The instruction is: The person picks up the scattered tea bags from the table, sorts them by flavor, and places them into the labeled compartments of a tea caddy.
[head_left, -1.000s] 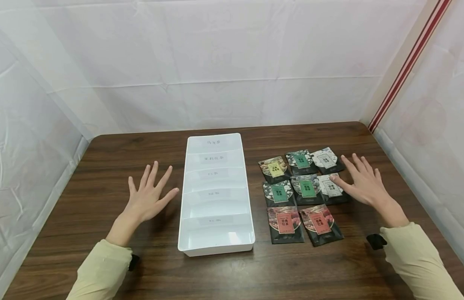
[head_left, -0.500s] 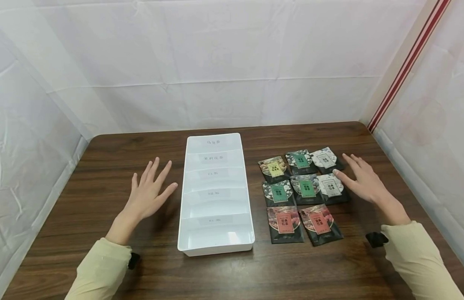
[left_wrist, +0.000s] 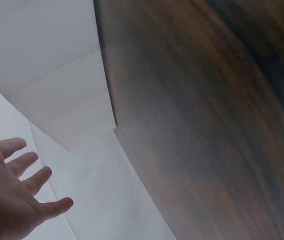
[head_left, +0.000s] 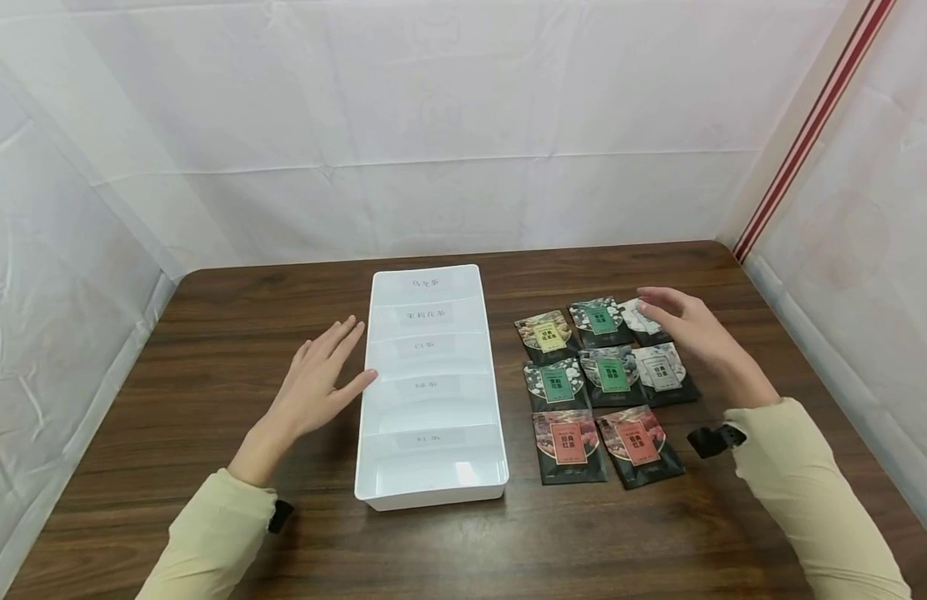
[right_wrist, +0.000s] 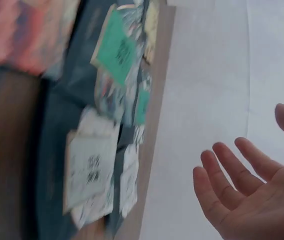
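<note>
A long white divided box (head_left: 432, 501) with handwritten labels stands on the table. My left hand (head_left: 311, 387) is at its left side, fingers extended, the thumb tip at the rim; whether it touches I cannot tell. To the box's right lie several flat black tea sachets, including ones with a yellow label (head_left: 548, 337), green labels (head_left: 612, 375) and red labels (head_left: 568, 446). My right hand (head_left: 692, 333) hovers over the far-right white-label sachet (head_left: 642, 320), partly covering it. In the right wrist view its fingers (right_wrist: 227, 175) are loosely bent and hold nothing. A second white-label sachet (head_left: 662, 372) lies nearer.
The dark wooden table (head_left: 463, 554) ends at the back and sides against white sheeting (head_left: 433, 125). A red-striped strip (head_left: 816, 125) runs up the right corner. Each wrist carries a small black device (head_left: 714, 440).
My right hand has moved left and slightly away, over the far white-label sachet, its fingers closer together. My left hand has shifted right towards the box. Box and sachets stay put.
</note>
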Tool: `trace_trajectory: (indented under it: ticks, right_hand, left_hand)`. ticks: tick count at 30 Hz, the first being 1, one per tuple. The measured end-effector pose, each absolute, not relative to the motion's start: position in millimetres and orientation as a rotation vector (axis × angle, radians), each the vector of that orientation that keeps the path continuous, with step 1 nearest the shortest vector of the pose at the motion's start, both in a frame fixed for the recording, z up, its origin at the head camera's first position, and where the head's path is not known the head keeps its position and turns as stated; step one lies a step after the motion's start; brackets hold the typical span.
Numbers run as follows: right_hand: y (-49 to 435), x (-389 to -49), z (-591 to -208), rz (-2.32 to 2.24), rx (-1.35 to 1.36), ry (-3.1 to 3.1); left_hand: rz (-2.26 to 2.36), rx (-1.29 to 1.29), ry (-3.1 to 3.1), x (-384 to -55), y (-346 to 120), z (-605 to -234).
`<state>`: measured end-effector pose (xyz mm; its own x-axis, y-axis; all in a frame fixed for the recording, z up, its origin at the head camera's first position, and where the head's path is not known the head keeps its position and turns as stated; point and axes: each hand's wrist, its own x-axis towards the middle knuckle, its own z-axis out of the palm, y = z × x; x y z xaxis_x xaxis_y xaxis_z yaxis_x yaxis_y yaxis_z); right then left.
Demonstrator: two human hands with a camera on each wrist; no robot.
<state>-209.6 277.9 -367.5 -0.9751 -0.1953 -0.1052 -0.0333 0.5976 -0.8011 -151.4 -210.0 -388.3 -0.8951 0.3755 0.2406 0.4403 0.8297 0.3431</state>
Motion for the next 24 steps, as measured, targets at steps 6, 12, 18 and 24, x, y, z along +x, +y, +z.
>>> trace_trajectory:
  ticks: [6,12,18,24]
  right_hand:
    - [265.5,-232.3,-373.8,-1.379,-0.182,2.482]
    - [250.7,-251.2,-382.9,-1.392,-0.118,2.343]
    - [233.1,-263.0,-387.1,-1.378,-0.119,2.297]
    - [215.5,-273.8,-390.4,-1.316,-0.083,2.301]
  left_hand:
    - [-0.552,-0.673,-2.878,-150.3,-205.7,-390.8]
    - [-0.504,-0.7,-2.904,-149.7,-203.9,-391.8]
    - [-0.476,-0.7,-2.9,-148.6,-204.2,-391.1]
    - [-0.436,-0.693,-2.864,-147.5,-204.3,-388.8]
